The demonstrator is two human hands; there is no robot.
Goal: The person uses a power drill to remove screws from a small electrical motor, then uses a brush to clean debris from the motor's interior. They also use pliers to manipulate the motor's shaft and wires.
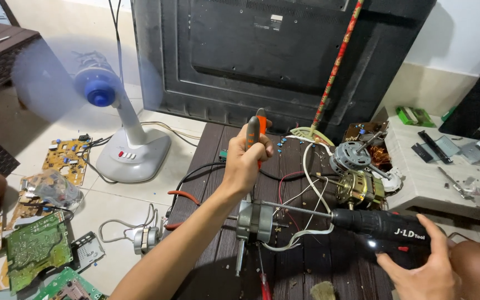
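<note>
— honestly, what worries me first is the grip on the motor: the left hand [245, 161] has its fingers [262, 149] curled tight round an orange-handled screwdriver [254, 130] held upright, shaft running down to the grey fan motor [255, 220], so nothing else pins that motor to the dark worktop [206, 166]

— and the drill?

— the right hand [418, 266] wraps the black cordless drill [381, 225], fingers closed round the body; i cannot tell whether one sits on the trigger. its long bit [295, 208] reaches sideways into the motor

— so if the bit bites, the motor could spin or skid?

— i'd judge so. it sits near the middle of the worktop, propped on its housing, and a sideways push from a long thin bit could twist it or bend the bit

— those wires look close

— yes, white and red wires [306, 189] loop right across the bit. a turning shaft could catch and wind them, maybe tearing them off

— anything else nearby?

— a second brass-coloured motor [362, 189] just behind, red-handled pliers [184, 195] at the worktop's left edge, a running white desk fan [123, 139] on the floor and green circuit boards [34, 247] beside it. a jolted motor could knock into the other one
</note>
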